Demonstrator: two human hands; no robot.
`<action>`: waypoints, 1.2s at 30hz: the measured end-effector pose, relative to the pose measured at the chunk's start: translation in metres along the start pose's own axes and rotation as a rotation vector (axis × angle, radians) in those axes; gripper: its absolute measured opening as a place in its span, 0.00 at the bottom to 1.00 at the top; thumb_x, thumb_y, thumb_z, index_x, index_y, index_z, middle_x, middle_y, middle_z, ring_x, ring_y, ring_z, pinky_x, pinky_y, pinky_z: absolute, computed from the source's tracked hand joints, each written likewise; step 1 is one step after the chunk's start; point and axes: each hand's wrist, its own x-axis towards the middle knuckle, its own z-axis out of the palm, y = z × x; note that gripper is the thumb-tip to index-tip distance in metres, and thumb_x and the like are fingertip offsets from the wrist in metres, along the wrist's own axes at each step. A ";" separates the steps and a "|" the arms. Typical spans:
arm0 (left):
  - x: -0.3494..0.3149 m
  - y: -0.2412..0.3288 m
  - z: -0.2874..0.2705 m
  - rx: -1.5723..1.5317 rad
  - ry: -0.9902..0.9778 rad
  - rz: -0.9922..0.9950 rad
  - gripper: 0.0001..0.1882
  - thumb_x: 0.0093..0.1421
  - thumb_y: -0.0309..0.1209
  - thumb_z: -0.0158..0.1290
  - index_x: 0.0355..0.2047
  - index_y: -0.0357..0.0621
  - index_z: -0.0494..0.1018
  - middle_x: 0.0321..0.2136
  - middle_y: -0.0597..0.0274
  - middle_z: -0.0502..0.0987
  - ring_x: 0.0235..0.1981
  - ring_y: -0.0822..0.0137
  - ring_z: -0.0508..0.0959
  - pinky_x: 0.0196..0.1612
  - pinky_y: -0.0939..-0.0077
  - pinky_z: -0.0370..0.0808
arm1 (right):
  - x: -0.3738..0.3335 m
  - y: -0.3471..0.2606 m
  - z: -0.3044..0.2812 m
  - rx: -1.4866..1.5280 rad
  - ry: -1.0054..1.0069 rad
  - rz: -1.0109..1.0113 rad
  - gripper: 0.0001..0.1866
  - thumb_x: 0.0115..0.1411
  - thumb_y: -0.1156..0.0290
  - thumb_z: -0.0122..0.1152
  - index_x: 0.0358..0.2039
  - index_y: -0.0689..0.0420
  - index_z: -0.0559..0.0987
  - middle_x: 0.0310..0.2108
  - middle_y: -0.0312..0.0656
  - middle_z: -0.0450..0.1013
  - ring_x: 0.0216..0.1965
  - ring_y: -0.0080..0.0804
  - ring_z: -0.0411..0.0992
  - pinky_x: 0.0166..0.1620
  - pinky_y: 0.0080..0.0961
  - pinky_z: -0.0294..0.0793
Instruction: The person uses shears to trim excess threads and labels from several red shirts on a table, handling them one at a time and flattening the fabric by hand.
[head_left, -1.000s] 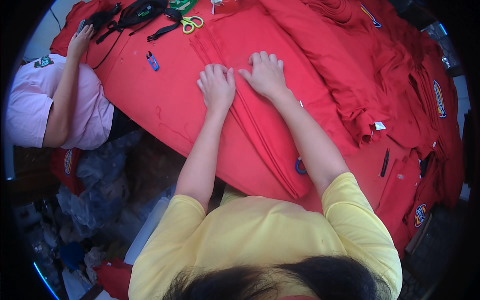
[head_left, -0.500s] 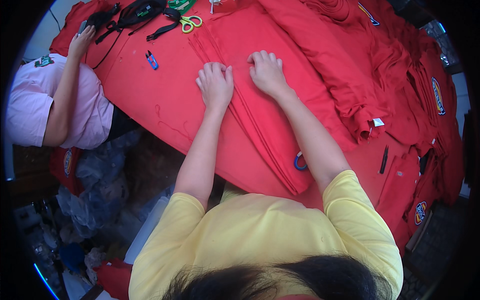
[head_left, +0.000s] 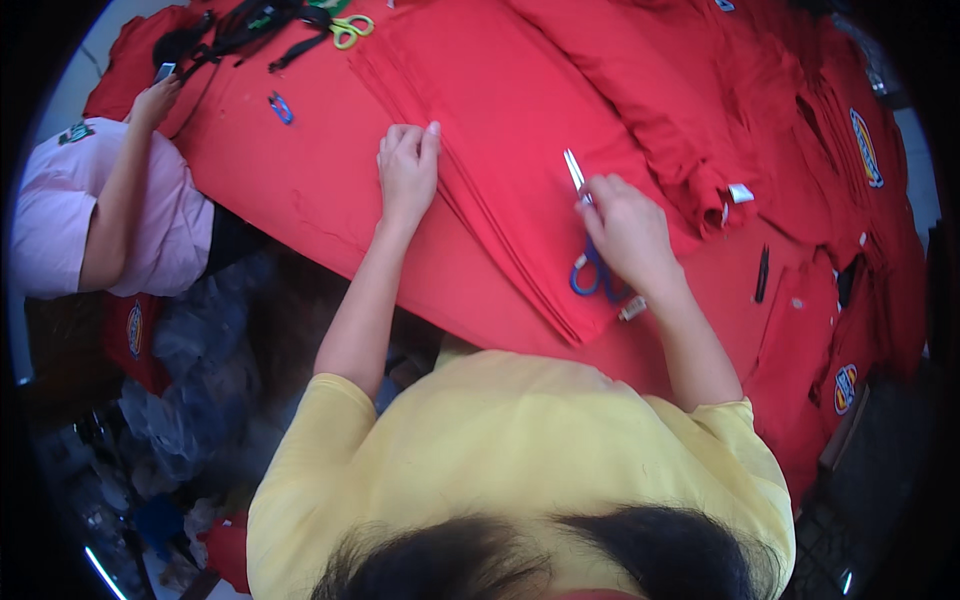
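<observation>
My right hand is closed around blue-handled scissors near their middle. Their silver blades point away from me, over a folded red cloth, and a small pale tag or block shows by the handle loops. At the cloth's left edge rests my left hand, its fingers curled together and the fingertips hidden. Whether it pinches any fabric is not visible. The cloth lies in long layered folds running from far left toward me.
Rumpled red garments are heaped to the right, near a dark slim tool. Blue thread snips, yellow-green scissors and black straps lie at the far left. A person in pink stands at the left table edge.
My right hand has come off the cloth toward me and picked up the blue-handled scissors. My left hand stays by the cloth's edge, its fingers now more curled.
</observation>
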 end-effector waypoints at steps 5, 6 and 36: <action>-0.064 0.047 -0.003 0.291 -0.078 0.314 0.18 0.55 0.45 0.57 0.23 0.42 0.70 0.30 0.57 0.69 0.35 0.56 0.69 0.38 0.63 0.64 | -0.076 0.015 0.010 -0.102 0.099 -0.010 0.23 0.50 0.70 0.62 0.48 0.57 0.71 0.32 0.42 0.69 0.35 0.40 0.71 0.36 0.36 0.73; -0.069 0.049 -0.004 0.333 -0.070 0.331 0.18 0.54 0.45 0.58 0.22 0.43 0.70 0.29 0.57 0.68 0.34 0.57 0.69 0.38 0.63 0.64 | -0.083 0.015 0.010 -0.091 0.077 0.022 0.23 0.50 0.71 0.62 0.48 0.57 0.71 0.32 0.43 0.69 0.35 0.41 0.71 0.36 0.36 0.73; -0.027 0.082 0.000 -0.590 -0.596 -0.361 0.25 0.62 0.45 0.51 0.48 0.34 0.67 0.35 0.55 0.77 0.37 0.66 0.77 0.42 0.73 0.73 | -0.141 0.039 0.004 1.488 0.043 0.372 0.27 0.61 0.80 0.47 0.61 0.66 0.55 0.38 0.45 0.69 0.40 0.36 0.75 0.45 0.28 0.76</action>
